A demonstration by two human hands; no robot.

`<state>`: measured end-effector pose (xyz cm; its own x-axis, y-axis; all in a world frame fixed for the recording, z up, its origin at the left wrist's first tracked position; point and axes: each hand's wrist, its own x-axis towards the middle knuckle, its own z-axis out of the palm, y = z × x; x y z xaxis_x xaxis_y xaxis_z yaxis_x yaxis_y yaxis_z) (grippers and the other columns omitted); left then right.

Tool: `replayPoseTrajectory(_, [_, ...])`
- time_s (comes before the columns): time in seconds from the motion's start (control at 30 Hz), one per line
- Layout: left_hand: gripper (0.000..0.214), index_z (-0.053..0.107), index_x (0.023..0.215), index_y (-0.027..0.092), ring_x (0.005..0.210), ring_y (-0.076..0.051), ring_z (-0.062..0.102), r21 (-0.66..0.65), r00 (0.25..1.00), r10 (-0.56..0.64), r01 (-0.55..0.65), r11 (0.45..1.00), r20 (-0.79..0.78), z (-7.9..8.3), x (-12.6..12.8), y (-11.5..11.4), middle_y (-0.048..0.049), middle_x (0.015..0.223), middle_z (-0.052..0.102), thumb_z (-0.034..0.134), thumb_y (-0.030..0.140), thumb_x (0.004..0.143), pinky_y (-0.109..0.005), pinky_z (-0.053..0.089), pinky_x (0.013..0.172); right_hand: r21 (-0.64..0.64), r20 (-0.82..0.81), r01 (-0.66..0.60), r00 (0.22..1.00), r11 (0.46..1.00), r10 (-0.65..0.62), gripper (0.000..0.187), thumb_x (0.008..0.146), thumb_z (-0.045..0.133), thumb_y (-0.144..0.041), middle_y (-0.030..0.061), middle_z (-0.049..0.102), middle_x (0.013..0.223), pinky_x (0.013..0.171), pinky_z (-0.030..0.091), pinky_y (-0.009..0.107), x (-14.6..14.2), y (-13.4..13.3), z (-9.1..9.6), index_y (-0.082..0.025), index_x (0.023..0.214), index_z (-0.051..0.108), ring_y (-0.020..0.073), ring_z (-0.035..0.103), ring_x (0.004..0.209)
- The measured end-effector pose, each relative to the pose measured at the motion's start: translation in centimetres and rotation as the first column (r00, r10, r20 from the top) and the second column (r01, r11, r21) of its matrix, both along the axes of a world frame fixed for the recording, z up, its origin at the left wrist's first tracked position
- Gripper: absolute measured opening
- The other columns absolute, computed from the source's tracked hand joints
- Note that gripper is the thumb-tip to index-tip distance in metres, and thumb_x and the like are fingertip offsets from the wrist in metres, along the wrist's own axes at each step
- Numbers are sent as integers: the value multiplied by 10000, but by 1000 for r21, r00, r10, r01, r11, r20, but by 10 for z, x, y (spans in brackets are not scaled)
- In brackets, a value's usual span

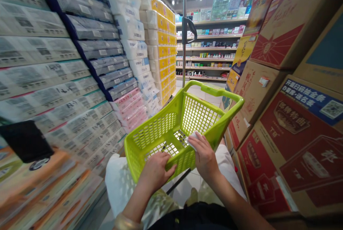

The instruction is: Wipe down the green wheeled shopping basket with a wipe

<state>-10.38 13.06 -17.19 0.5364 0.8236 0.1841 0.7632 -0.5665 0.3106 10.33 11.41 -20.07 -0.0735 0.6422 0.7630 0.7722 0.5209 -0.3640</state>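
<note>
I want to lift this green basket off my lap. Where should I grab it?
Take the handle arching across the far end of the basket, reaching over from above. It is a bare, rounded bar; the left hand and right hand sit on the thin near rim.

Narrow aisle btwn tissue packs (80, 79) & cartons (281, 133).

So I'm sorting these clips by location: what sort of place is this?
Most likely a supermarket aisle. Wrapped tissue packs are stacked high on the left, cardboard cartons on the right, stocked shelves fill the back, and both hands hold a green shopping basket.
</note>
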Motion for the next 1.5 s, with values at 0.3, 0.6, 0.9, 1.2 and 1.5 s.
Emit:
replayPoseTrajectory(0.3, [170, 704, 837, 201, 897, -219, 656, 31, 999, -31, 30, 999, 40, -2, -4, 2, -65, 906, 723, 598, 331, 858, -323, 515, 846, 2, 3, -48, 999, 999, 48, 516, 828, 377, 7, 61, 713, 1189, 1101, 431, 472, -4, 1, 1, -215, 1204, 653, 217, 545, 1293])
replayPoseTrajectory(0.6, [209, 730, 897, 194, 906, -235, 671, 88, 998, -56, 54, 995, 21, -5, -18, 13, -72, 960, 743, 594, 349, 864, -341, 523, 841, 7, 101, -92, 991, 996, 91, 470, 866, 370, -12, 42, 710, 1198, 1114, 420, 432, -6, 2, 4, -203, 1184, 658, 211, 543, 1295])
replayPoseTrajectory(0.9, [271, 752, 894, 226, 931, -278, 662, 161, 990, 77, -58, 985, -115, 17, -26, 11, -58, 955, 755, 692, 459, 769, -451, 465, 935, 51, 64, 10, 998, 999, -13, 483, 842, 377, -7, 61, 716, 1186, 1125, 401, 450, 3, 5, 8, -192, 1180, 669, 216, 530, 1309])
replayPoseTrajectory(1.2, [431, 668, 1143, 197, 1056, -282, 604, 134, 1000, -18, 17, 991, 2, 40, 44, 16, -89, 1111, 699, 703, 431, 782, -444, 450, 967, 85, -88, 258, 964, 962, -251, 468, 868, 384, -35, 78, 709, 1198, 1157, 326, 548, 47, 11, 24, -207, 1200, 666, 255, 495, 1340])
replayPoseTrajectory(1.5, [346, 661, 1100, 187, 1003, -291, 628, 35, 992, -28, 33, 999, -122, 21, 75, 29, -105, 1058, 700, 636, 415, 842, -412, 488, 869, 69, 38, 78, 996, 995, -81, 498, 848, 382, -10, 66, 705, 1213, 1126, 404, 464, 27, 7, 13, -203, 1212, 661, 230, 533, 1307])
